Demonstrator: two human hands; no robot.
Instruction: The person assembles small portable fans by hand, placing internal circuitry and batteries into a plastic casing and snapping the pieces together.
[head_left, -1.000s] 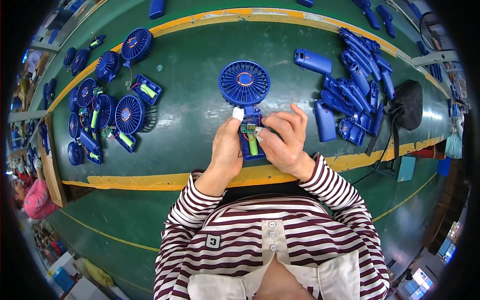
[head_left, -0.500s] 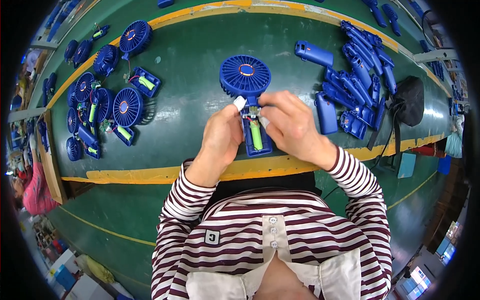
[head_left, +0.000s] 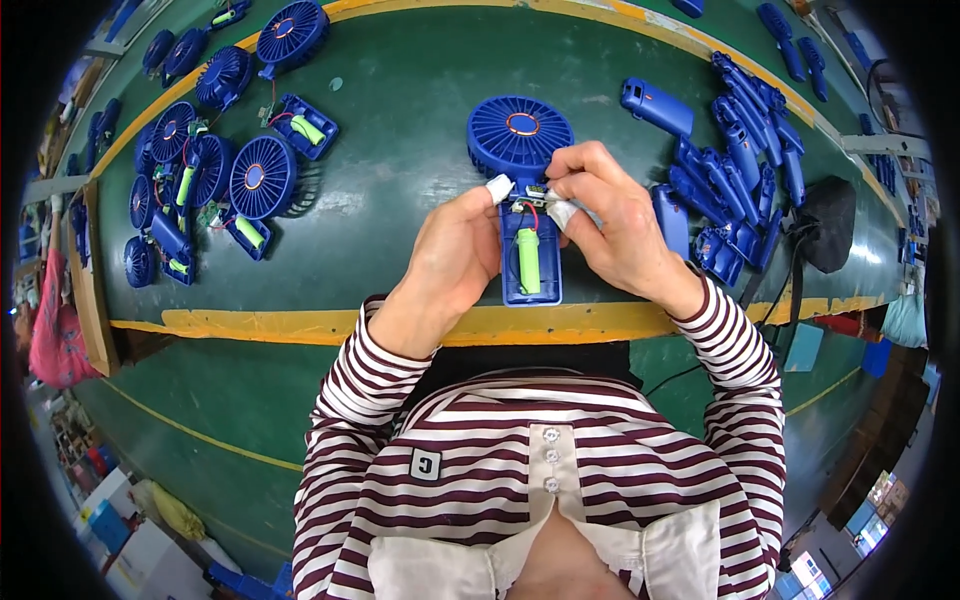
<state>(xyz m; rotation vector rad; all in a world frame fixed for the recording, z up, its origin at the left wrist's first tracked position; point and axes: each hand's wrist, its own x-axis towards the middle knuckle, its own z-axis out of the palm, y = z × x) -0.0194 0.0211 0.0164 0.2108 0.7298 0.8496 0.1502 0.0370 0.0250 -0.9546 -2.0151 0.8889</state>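
Note:
A blue handheld fan [head_left: 521,136] lies in front of me with its round grille away from me. Its handle is uncovered and shows a green battery [head_left: 528,262], red wires and a small circuit board [head_left: 533,199]. My left hand [head_left: 450,245] grips the handle's left side, its white-wrapped thumb by the neck. On the other side my right hand [head_left: 615,225] has thumb and fingers pinched at the circuit board, with white wrapping on the thumb too. Whatever sits between those right fingertips is too small to make out.
Several unfinished fans [head_left: 263,177] with exposed batteries lie at the left of the green table [head_left: 400,120]. Blue handle covers [head_left: 715,185] are heaped on the right, one cover [head_left: 656,107] apart. A black bag [head_left: 826,222] is beside them. A yellow strip [head_left: 250,325] marks the near edge.
The view has shifted, so the fan and hands appear slightly further right. My right fingers have lifted a little at the board, and more of the handle's inside shows.

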